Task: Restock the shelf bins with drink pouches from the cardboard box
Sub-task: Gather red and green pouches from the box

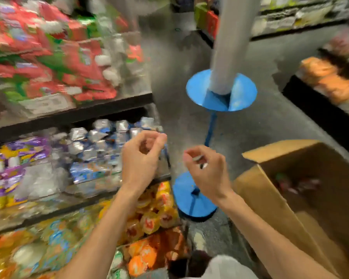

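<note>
The shelf stands at the left and the cardboard box sits open at the right, near enough for an easy reach. The drink pouches lie inside it (blurred). The middle bin holds silver packs. The left hand is curled, with nothing seen in it. The right hand curls over something pale — what it is, I cannot tell.

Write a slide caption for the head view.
Mid-restock: left hand and right hand, fingers curled, between stocked shelves and the open box.
</note>
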The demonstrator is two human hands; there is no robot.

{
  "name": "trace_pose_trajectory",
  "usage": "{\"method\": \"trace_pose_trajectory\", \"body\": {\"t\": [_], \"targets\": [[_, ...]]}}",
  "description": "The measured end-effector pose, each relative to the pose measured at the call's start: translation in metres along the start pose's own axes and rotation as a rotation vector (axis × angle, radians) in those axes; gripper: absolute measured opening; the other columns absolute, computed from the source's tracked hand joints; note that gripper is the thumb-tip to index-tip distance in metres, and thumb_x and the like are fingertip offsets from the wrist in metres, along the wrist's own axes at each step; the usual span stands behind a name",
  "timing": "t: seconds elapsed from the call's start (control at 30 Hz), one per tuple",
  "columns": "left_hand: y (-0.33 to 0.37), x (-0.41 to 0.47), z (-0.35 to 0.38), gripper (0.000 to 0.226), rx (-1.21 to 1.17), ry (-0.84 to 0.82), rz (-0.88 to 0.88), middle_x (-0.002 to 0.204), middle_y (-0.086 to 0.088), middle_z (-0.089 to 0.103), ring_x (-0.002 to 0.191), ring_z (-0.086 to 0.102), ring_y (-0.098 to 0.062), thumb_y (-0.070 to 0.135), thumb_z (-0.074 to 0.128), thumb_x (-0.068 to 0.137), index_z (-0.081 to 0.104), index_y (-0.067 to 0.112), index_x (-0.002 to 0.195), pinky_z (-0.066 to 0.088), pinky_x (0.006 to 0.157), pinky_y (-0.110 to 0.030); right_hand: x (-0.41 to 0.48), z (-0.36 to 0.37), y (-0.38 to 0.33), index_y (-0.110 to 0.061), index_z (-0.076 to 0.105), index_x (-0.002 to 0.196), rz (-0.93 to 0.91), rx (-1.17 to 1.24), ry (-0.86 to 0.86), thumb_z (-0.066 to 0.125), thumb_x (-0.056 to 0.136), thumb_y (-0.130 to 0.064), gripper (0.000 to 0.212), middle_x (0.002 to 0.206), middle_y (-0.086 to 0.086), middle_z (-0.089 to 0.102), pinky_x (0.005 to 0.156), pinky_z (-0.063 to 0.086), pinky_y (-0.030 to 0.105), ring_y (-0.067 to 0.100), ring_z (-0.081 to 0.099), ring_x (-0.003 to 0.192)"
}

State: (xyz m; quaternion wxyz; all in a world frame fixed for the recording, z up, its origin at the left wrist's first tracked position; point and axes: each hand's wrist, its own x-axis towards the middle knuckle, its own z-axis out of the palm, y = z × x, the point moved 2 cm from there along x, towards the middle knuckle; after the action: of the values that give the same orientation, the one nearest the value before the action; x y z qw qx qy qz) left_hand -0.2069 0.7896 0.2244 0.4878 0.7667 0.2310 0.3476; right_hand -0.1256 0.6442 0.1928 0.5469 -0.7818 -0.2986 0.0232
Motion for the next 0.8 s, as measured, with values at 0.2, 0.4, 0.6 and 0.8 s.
{"method": "trace_pose_trajectory", "body": {"t": [0.2,0.4,0.6,0.8], "targets": [[0.022,-0.042,0.196,0.007,-0.030,-0.589,0.069,0.071,0.005,0.071,0.067,0.066,-0.010,0.039,0.066,0.083,0.068,0.034,0.078,0.052,0.066,-0.027,-0.086,-0.141,0.111,-0.020,0.068,0.077,0.478,-0.069,0.288,0.068,0.091,-0.013,0.016,0.069,-0.010,0.067,0.058,0.043,0.011,0.001,0.060,0.063],[-0.009,-0.087,0.397,0.014,0.304,-1.138,0.101,0.084,-0.003,0.072,0.083,0.068,-0.023,0.024,0.067,0.087,0.073,0.016,0.097,0.055,0.079,-0.037,-0.133,-0.241,0.235,-0.032,0.064,0.073,0.823,-0.141,0.495,0.068,0.091,-0.017,0.024,0.073,-0.011,0.067,0.064,0.050,0.022,0.004,0.061,0.071],[-0.087,-0.083,0.550,0.030,0.723,-1.404,0.077,0.121,-0.008,0.067,0.114,0.061,-0.027,0.016,0.057,0.094,0.063,0.013,0.124,0.050,0.094,-0.036,-0.111,-0.297,0.377,-0.025,0.064,0.100,1.157,-0.066,0.457,0.063,0.095,-0.023,0.005,0.098,-0.003,0.068,0.065,0.042,0.018,0.009,0.060,0.086],[-0.173,-0.086,0.659,0.033,0.905,-1.612,0.088,0.134,-0.016,0.058,0.125,0.055,-0.032,0.014,0.048,0.101,0.053,0.007,0.133,0.044,0.101,-0.037,-0.051,-0.312,0.524,-0.017,0.043,0.143,1.353,0.031,0.387,0.064,0.095,-0.023,0.053,0.143,0.004,0.052,0.103,0.046,0.037,0.022,0.055,0.124]]}}
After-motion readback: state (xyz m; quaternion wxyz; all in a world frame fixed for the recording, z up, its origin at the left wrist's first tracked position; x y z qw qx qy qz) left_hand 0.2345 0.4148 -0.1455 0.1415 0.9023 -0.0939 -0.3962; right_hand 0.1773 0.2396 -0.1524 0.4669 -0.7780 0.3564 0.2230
